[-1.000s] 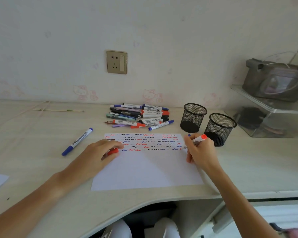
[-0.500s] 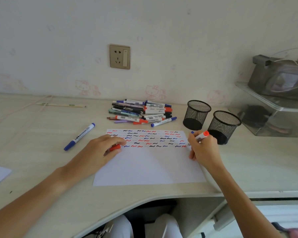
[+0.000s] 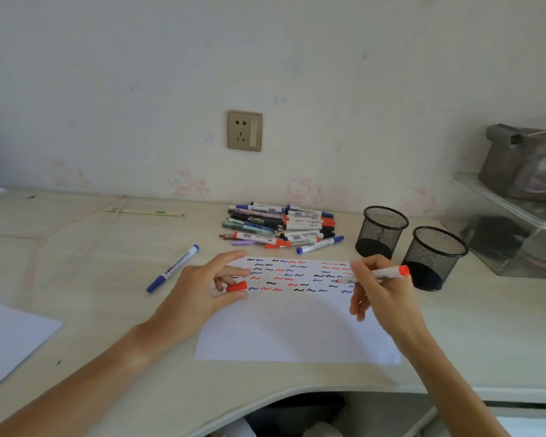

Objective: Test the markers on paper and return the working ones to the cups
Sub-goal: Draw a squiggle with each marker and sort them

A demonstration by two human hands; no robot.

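Head view: the right hand [image 3: 379,291] pinches a red marker [image 3: 374,274] with its tip at the right edge of the paper [image 3: 297,329], so this looks like mid-test, while the left hand [image 3: 202,287] holds the red cap [image 3: 236,286] on the sheet. Next up is probably recapping it and, if it writes, dropping it in one of the cups [image 3: 434,257] just right of the paper, both looking empty.

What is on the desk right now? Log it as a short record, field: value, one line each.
left hand: left hand rests on the paper and holds a red cap
right hand: right hand grips an uncapped red marker, tip toward the paper
paper marks: rows of red, blue and black squiggles across its top part
marker pile: marker pile lies behind the paper
cups: two black mesh cups, right of the pile; no markers show in them
loose item: blue marker lies capped on the desk, left of the paper
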